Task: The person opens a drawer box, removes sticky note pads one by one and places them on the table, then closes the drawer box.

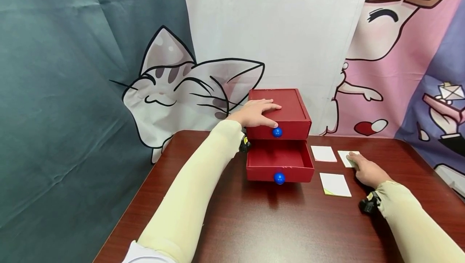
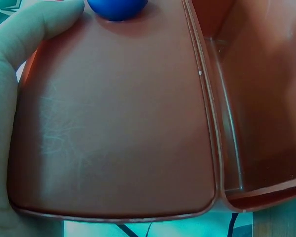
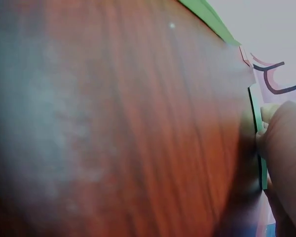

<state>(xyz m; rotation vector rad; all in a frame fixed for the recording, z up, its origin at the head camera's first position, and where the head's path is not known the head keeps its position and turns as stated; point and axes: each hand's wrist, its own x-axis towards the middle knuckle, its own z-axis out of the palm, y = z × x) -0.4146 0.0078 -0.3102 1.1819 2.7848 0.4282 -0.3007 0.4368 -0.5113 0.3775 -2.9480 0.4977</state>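
Observation:
A red two-drawer box stands at the back of the table, each drawer with a round blue knob. Its lower drawer is pulled out. My left hand rests on the box's top left side with fingers spread, the thumb reaching down the front beside the upper blue knob. In the left wrist view that thumb lies near the knob. On the right, my right hand grips a white sticky note pad, thumb at the pad's greenish edge in the right wrist view.
Two more white note pads lie between the box and my right hand: one at the back, one nearer with a yellow-green corner. A cartoon-printed cloth hangs behind the brown table.

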